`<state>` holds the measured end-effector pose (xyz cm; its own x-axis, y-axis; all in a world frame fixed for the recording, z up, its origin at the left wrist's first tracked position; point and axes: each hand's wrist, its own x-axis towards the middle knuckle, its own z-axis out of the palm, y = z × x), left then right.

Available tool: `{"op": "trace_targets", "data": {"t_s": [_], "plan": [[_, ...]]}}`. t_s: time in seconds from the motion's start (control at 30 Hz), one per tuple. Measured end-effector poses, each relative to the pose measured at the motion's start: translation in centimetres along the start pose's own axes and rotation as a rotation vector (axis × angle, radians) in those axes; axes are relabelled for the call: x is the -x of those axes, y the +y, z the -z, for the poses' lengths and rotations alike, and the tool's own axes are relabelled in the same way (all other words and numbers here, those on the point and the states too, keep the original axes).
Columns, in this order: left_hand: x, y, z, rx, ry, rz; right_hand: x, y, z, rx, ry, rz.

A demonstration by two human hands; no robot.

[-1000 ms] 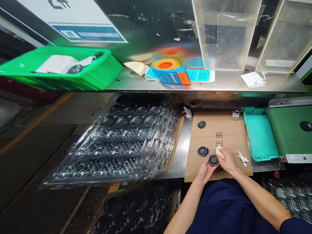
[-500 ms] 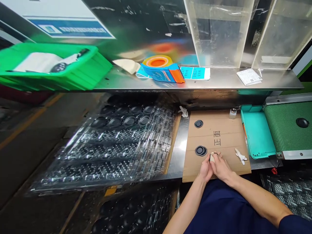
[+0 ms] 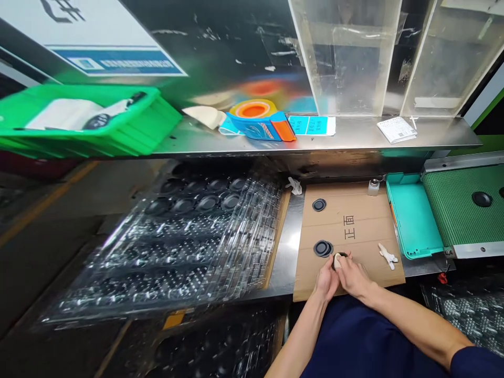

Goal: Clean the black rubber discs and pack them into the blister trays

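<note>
Near the front edge of a cardboard sheet, both hands meet around a black round part. My left hand grips its left side. My right hand is closed, with a pale covering on one fingertip pressed against the part. Just left of the hands lie overlapping black round parts. Another black part rests farther back on the cardboard. A crumpled white scrap lies to the right of my right hand.
Clear trays with black parts are stacked at left. A teal tray and a green conveyor belt stand at right. A small bottle is at the back. Above runs a metal shelf with a green bin and a tape roll.
Both hands have shifted slightly left and down, and more of the black part shows between them. The whole view has moved a little. A second black part now shows at the belt's right edge.
</note>
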<state>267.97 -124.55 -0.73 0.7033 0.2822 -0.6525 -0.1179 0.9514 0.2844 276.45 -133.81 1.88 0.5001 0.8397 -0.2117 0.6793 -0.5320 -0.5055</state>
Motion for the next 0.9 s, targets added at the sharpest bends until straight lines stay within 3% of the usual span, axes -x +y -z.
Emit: {"op": "trace_targets", "data": {"t_s": [0.13,0.27,0.4,0.5,0.6,0.77,0.83,0.9], "plan": [[-0.2,-0.2,0.7,-0.068,0.071,0.006,0.4,0.9,-0.5,-0.019,0.029,-0.095],[-0.8,0.2,1.1,-0.052,0.071,0.012,0.9,2.0,-1.7,-0.119,0.022,0.042],[-0.9,1.8,0.8,-0.029,0.131,-0.033,0.5,4.9,-1.1,-0.067,0.099,-0.106],[-0.4,2.9,0.2,-0.050,0.097,-0.049,1.1,7.7,0.4,0.087,0.226,-0.119],[0.7,3.2,-0.5,-0.027,0.062,0.010,2.5,10.2,1.0,0.212,0.349,-0.257],[2.1,3.1,-1.5,0.044,-0.055,0.103,3.6,13.1,0.2,0.230,0.227,-0.529],[2.5,3.2,-1.8,0.043,-0.090,0.110,3.4,13.4,0.4,0.184,0.235,-0.518],[2.9,3.2,-2.1,0.050,-0.103,0.137,3.0,12.9,1.2,0.104,0.323,-0.445]]}}
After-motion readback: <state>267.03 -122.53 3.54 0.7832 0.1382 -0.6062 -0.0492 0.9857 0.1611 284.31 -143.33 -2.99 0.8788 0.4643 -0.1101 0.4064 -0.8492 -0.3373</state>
